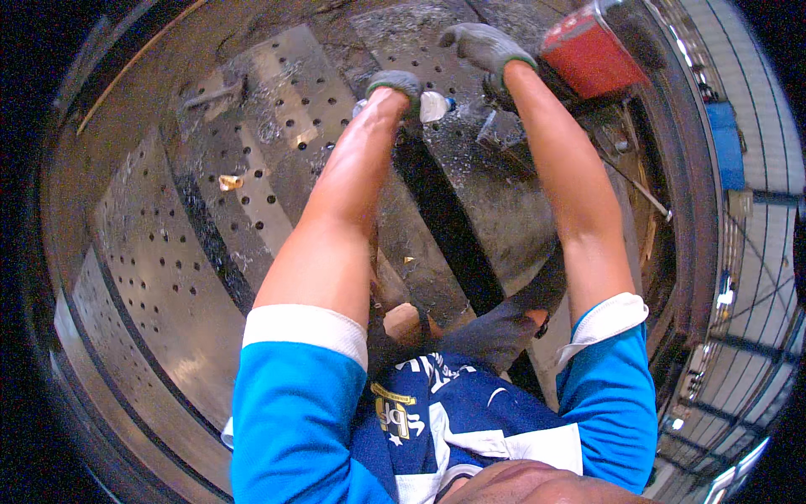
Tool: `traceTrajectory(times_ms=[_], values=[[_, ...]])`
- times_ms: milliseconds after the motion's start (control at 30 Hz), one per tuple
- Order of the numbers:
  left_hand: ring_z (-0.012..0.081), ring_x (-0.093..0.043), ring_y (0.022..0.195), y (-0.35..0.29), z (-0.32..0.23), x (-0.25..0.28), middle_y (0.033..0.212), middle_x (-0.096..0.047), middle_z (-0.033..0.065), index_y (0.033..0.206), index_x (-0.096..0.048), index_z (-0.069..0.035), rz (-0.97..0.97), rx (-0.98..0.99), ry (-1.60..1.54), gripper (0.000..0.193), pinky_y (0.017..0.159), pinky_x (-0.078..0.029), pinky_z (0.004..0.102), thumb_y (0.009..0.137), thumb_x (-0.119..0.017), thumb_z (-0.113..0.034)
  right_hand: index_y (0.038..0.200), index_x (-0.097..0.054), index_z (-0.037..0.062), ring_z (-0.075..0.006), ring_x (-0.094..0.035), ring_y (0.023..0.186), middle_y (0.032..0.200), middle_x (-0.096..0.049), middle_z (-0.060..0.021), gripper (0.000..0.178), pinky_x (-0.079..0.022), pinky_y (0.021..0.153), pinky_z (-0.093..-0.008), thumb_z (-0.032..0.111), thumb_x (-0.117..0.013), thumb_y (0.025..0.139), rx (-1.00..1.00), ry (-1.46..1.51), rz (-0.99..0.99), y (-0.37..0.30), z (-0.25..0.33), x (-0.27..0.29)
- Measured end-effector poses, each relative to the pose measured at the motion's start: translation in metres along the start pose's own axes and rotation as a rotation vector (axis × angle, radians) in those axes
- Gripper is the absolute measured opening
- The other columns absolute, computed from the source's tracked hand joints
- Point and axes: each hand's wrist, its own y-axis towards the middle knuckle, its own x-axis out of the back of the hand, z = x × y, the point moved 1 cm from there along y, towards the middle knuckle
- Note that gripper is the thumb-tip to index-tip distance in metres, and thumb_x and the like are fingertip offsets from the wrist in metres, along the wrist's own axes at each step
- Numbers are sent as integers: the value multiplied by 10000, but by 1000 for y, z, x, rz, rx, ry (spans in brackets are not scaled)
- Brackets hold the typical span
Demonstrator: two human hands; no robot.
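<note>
Both of my hands wear grey knitted gloves with green-edged cuffs. My left hand (pixel 396 81) is over the perforated metal plate, and its fingers are hidden beyond the cuff. Beside that wrist is a white plastic bottle (pixel 435 107) with a blue cap; whether the hand touches it I cannot tell. Farther out and to the right, my right hand (pixel 485 45) reaches leftward with its fingers extended, and no held thing shows in it. A red metal box (pixel 592 52) stands just right of this hand.
Long metal plates (pixel 159 227) full of round holes lie side by side, with dark gaps between them. Shavings and a small yellowish scrap (pixel 230 182) litter them. A thin rod (pixel 642 191) lies at right, near a heavy dark beam (pixel 698 193). A blue box (pixel 725 147) stands beyond.
</note>
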Motion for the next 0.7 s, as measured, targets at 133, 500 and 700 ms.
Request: traceTrajectory(times_ms=[133, 500, 700], values=[[347, -723, 1108, 3, 35, -2, 1203, -742, 165, 1155, -776, -83, -162, 65, -65, 452, 917, -577, 466, 765, -798, -310, 1227, -702, 179, -331, -658, 1137, 1247, -707, -120, 339, -518, 988, -430, 202, -512, 947, 63, -153, -40, 19, 40, 14], [360, -716, 1124, -32, -13, 33, 1213, -734, 179, 1182, -767, -97, 0, -47, 108, 549, 944, -566, 464, 741, -824, -420, 1206, -734, 210, -339, -624, 1240, 1308, -698, -97, 371, -487, 1046, -449, 355, -454, 1010, -107, -147, -73, -1, 26, 15], [355, -711, 1136, -31, -5, 33, 1229, -731, 172, 1194, -764, -109, 51, -16, 142, 576, 967, -561, 459, 710, -857, -406, 1210, -739, 228, -349, -634, 1217, 1286, -708, -106, 385, -486, 1036, -458, 400, -473, 991, -144, -143, -54, -6, 61, 24]])
